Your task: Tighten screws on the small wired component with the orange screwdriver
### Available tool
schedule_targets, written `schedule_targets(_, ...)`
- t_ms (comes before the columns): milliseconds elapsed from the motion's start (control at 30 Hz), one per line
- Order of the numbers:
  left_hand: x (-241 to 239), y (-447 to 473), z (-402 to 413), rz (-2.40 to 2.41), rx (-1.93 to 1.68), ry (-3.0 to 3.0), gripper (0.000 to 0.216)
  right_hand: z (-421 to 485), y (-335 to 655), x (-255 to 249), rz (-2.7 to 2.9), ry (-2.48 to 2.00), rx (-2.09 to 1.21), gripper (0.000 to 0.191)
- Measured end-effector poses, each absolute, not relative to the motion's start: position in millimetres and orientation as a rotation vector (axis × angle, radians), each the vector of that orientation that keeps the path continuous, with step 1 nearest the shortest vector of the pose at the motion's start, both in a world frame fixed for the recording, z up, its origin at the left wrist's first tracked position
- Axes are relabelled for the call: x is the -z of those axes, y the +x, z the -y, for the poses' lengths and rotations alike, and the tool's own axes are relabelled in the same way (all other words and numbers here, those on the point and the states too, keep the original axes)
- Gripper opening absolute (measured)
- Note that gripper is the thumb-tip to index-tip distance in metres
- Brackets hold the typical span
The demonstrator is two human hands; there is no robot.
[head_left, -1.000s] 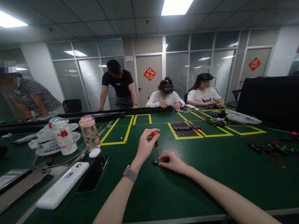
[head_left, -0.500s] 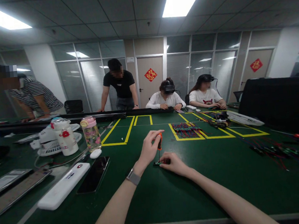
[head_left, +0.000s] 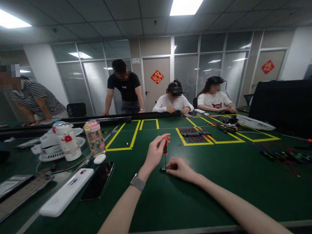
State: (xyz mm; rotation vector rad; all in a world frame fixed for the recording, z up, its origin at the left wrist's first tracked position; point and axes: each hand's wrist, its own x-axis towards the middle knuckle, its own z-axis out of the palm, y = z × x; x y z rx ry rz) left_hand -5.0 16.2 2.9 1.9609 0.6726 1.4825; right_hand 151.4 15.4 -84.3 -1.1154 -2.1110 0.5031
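1 slim orange-and-black screwdriver (head_left: pixel 165 150) stands near-upright in the left hand (head_left: pixel 154 152), whose thumb and fingers close on its handle. Just below, the right hand (head_left: pixel 181 169) pinches a small dark-green circuit board (head_left: pixel 162 169) against the green counter (head_left: pixel 208 200). Slanted pressure could skid the tip across the board, which looks flat, with pale specks.

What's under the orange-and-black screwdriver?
A small board sits below the screwdriver, on the green table. The right hand hides part of the board; what the tip meets is too small to tell.
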Motion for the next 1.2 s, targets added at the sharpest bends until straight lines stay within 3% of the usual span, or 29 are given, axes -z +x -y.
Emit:
schedule_targets(800,-3.1,-4.5,-13.1,-0.675,-1.445,1.944,0.032,-13.4,149.9,82.4,2.112,-1.119,-0.487,0.012)
schedule_targets(967,-3.1,-4.4,-12.8,-0.756,-1.539,2.009,0.025,-11.3,148.7,79.0,2.126,-1.126,-0.491,0.013)
schedule_targets(1200,-3.7,-4.8,-12.7,-0.673,-1.466,1.968,0.033,-11.4,148.4,78.2,2.123,-1.133,-0.503,0.012)
